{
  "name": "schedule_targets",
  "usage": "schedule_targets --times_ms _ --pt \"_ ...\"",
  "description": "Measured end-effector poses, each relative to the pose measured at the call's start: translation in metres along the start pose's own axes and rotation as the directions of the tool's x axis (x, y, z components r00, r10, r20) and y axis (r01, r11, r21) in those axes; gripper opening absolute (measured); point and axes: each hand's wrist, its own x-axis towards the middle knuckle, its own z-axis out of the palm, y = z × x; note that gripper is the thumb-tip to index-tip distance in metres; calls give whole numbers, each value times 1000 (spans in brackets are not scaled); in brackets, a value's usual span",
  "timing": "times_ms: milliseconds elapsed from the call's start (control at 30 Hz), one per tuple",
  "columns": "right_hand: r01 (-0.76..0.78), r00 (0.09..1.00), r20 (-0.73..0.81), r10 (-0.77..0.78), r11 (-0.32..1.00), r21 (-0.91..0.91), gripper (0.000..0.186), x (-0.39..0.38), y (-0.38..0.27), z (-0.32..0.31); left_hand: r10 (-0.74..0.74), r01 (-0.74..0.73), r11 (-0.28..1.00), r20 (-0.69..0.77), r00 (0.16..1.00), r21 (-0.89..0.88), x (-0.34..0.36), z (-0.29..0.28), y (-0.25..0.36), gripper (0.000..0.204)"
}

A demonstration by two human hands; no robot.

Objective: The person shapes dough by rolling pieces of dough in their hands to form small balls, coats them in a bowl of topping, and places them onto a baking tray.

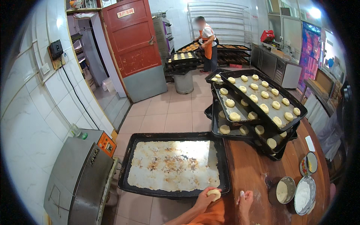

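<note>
My left hand (203,199) is closed around a pale round of dough (214,194) at the near right corner of a black baking tray (125,165). A stained, light sheet (172,165) lines that tray, with no dough on it. Over the wooden table (243,165), my right hand (245,202) is curled with its fingers drawn in. Something whitish shows at its thumb tip; whether it grips anything cannot be made out. To its right stand a pot with a pale yellowish content (282,191) and a bowl of white powder (303,197).
Crooked stacked trays (262,98) of dough rounds fill the table's far end. An enamel mug (308,164) stands at the right edge. A metal machine (80,168) flanks my left. Farther back, a person in an orange apron (208,43) handles a tray near a rack (225,22).
</note>
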Motion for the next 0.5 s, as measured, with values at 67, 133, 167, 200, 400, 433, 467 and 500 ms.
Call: schedule_targets --times_ms 67,133,167,200,400,433,467,500 --pt "19 998 66 -16 999 -47 19 10 -14 19 -34 37 999 -106 994 27 -6 -11 11 28" --pt "54 995 92 -48 997 -63 18 25 -8 27 -38 39 999 -131 991 5 -2 -39 1 30" --pt "74 993 100 -67 995 -69 18 34 -4 27 -30 29 1000 -158 987 -12 -2 -42 2 30" --pt "114 990 97 -101 984 -140 19 40 -1 27 -28 23 999 -191 981 -31 0 -49 1 30" --pt "164 984 110 -142 960 -228 18 43 9 23 -18 -19 994 -339 940 -108 -8 -60 15 30" --pt "159 984 108 -139 966 -205 18 42 11 23 -12 -25 994 -332 943 -110 -7 -64 13 28" --pt "155 985 106 -138 971 -182 18 43 14 23 -8 -39 989 -316 949 -143 -10 -65 12 28" --pt "155 985 102 -140 975 -157 18 45 16 22 -1 -54 983 -299 954 -175 -10 -61 17 28"
